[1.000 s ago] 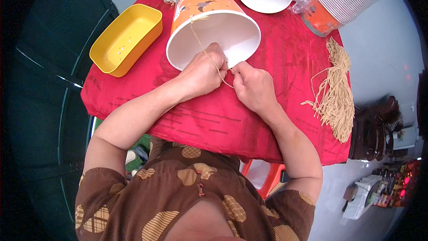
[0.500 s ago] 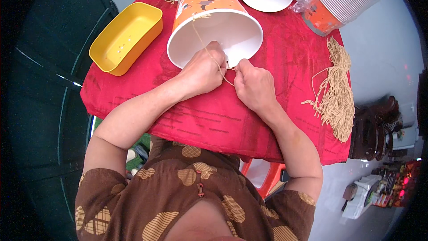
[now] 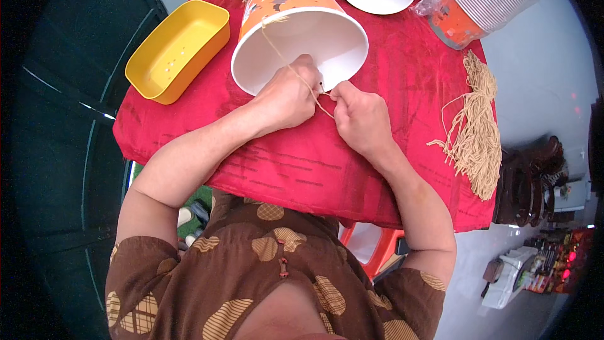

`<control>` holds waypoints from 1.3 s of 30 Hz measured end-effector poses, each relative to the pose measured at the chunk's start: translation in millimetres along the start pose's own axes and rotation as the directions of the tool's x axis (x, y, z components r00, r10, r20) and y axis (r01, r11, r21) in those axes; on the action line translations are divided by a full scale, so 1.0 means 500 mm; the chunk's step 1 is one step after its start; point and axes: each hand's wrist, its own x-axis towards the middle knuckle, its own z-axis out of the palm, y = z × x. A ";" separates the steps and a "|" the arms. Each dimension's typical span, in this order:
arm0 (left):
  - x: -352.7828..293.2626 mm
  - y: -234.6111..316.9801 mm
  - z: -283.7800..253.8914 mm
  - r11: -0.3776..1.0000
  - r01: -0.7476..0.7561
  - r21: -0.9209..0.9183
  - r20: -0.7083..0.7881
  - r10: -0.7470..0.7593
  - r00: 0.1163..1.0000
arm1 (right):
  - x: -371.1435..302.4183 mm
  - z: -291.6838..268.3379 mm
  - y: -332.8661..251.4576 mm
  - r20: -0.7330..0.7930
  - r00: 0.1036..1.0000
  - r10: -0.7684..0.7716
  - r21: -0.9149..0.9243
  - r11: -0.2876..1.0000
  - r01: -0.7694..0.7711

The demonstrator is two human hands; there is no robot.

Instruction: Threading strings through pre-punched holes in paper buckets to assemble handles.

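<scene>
Working close together, just apart, at the near edge of the orange-patterned bucket (image 3: 308,34), both hands are engaged on one small area. The bucket lies tilted on the red-covered table (image 3: 270,167), its white mouth facing the person. The right hand (image 3: 363,116) has thumb and forefinger pinched on the tan cord (image 3: 322,106), close to the small dark hole (image 3: 321,84) just inside the rim. The left hand (image 3: 289,91) is curled at the rim, partly inside the mouth; its fingertips are hidden, so what it grips cannot be confirmed. The cord runs across the mouth and over the left hand from the upper left of the rim, where a frayed tuft shows. The step in hand is judged to be securing the cord beside the hole. Good practice calls for bracing the rim with the left hand, keeping the right-hand pinch short, and drawing with even tension along the rim, since a sharp outward tug could tear the thin wall. The long span should lie clear of the fingers and untwisted before any tightening. Nearby stand a yellow tray (image 3: 196,31) holding pale specks, at left, and a loose cord bundle (image 3: 477,135), at right; neither is being touched.
</scene>
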 end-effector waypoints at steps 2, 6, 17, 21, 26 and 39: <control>0.001 -0.002 0.000 1.000 -0.017 0.015 0.001 0.017 1.000 | 0.000 -0.001 0.001 -0.006 1.000 -0.004 0.030 1.000 0.004; 0.001 0.000 -0.001 1.000 -0.003 0.008 -0.003 0.003 1.000 | 0.001 -0.003 0.000 -0.002 1.000 -0.009 0.025 1.000 0.009; -0.004 -0.020 0.008 0.998 -0.031 -0.059 -0.057 0.028 0.998 | 0.004 -0.011 0.013 0.045 0.997 0.061 0.062 0.996 -0.064; -0.007 -0.009 0.004 0.997 -0.065 -0.032 -0.050 0.063 0.997 | 0.006 -0.021 0.017 0.063 0.993 0.104 0.125 0.986 -0.111; -0.012 -0.006 0.000 0.993 -0.100 -0.055 0.014 0.101 0.995 | 0.006 -0.028 0.013 0.081 0.976 0.201 0.215 0.953 -0.214; -0.006 0.001 -0.008 0.992 -0.049 -0.119 0.089 0.060 0.994 | 0.014 -0.020 0.009 0.121 0.928 0.352 0.625 0.699 -0.347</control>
